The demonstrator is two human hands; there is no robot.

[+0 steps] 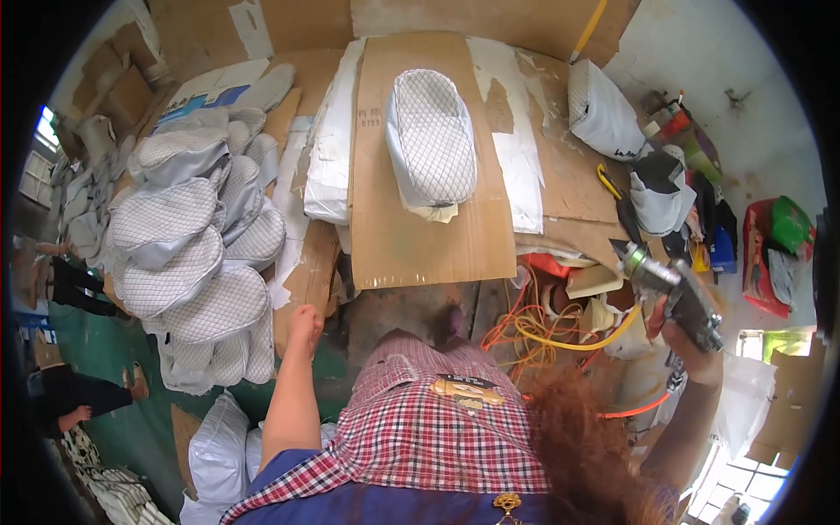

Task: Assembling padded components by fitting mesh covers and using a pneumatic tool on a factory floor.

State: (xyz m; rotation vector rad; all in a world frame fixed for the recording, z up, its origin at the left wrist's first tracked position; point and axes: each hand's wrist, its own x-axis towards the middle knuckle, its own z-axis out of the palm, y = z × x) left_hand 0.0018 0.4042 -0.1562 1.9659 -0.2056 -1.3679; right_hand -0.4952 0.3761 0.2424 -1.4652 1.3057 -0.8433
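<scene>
My right hand (687,324) is wrapped round a gun-shaped air tool (656,278) with a metal body, a green ring and a dark cone-shaped tip. It is held up to the right of the bench, tip pointing up and left. An orange hose (634,409) runs toward its lower end. My left hand (304,328) is closed in a fist beside the bench's near left edge; anything inside it is hidden. Ahead, a long, rounded pad (432,144) with a diamond-quilted, grey-white top lies on a cardboard sheet (429,254). Neither hand touches it.
Similar quilted pads (166,219) are heaped on the left. Tangled orange and yellow hoses (547,328) hang below the bench's right side. A yellow-handled cutter (608,181) lies near a white bag (604,109) at the right. Another person's leg (96,394) shows far left.
</scene>
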